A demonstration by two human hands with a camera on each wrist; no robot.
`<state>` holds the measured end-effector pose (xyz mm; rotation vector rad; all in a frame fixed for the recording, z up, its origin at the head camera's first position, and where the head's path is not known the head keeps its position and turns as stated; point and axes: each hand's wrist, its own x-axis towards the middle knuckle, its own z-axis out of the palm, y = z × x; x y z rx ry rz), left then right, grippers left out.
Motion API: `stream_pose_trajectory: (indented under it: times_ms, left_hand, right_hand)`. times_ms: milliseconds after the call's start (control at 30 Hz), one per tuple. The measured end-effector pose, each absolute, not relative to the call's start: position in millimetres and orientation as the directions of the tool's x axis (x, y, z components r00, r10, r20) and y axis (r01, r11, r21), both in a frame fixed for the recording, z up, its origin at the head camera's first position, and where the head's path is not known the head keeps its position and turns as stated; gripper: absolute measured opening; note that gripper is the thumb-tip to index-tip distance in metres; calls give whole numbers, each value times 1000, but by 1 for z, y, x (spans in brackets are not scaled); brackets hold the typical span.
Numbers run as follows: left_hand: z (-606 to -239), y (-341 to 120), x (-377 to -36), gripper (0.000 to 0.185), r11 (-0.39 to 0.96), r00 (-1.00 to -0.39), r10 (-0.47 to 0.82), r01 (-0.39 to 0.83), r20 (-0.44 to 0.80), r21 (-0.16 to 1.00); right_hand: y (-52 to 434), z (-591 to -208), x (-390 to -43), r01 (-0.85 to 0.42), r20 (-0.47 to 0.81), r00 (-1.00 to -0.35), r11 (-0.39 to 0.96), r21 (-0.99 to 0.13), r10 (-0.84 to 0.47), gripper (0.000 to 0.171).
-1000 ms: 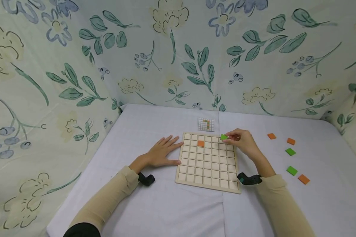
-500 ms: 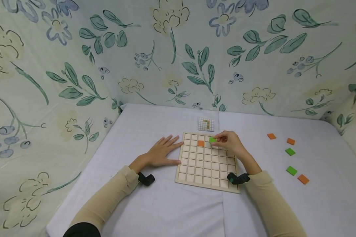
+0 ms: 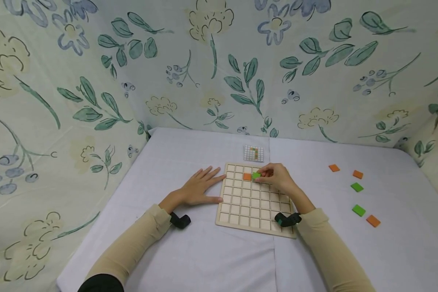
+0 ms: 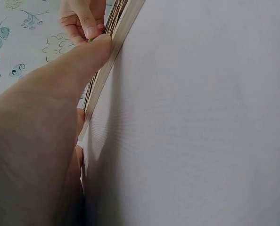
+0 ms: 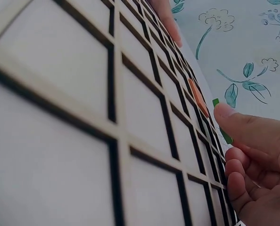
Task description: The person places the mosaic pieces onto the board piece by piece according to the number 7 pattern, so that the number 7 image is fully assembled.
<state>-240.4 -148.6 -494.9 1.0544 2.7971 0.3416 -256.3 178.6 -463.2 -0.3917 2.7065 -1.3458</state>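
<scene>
A wooden grid board (image 3: 241,211) lies on the white-covered table, with an orange square tile (image 3: 247,177) set in a cell of its second row. My right hand (image 3: 277,178) pinches a green square tile (image 3: 256,175) between thumb and fingers, just right of the orange one. In the right wrist view the green tile (image 5: 226,134) shows tilted under the thumb, over the grid. My left hand (image 3: 198,188) rests flat with fingers spread, thumb and fingertips at the board's left edge. From the left wrist, its thumb (image 4: 90,54) lies along the board's side.
Behind the board lies a small pattern card (image 3: 253,153) printed with a coloured grid. Loose tiles are scattered to the right, among them a green tile (image 3: 357,187) and an orange tile (image 3: 373,221). A floral cloth (image 3: 204,81) hangs behind the table.
My right hand has carried the green tile leftward from the board's far right corner to beside the orange tile. The left hand has stayed in place.
</scene>
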Motion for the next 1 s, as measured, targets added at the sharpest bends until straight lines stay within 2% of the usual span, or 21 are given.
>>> stream_pose_trajectory:
  times_ms: [1000]
  left_hand:
    - [-494,-147,-239,89,743,-756,652,618,-67,257]
  right_hand:
    - [179,-469,-257,-189,29,-957,546,-816,-288,28]
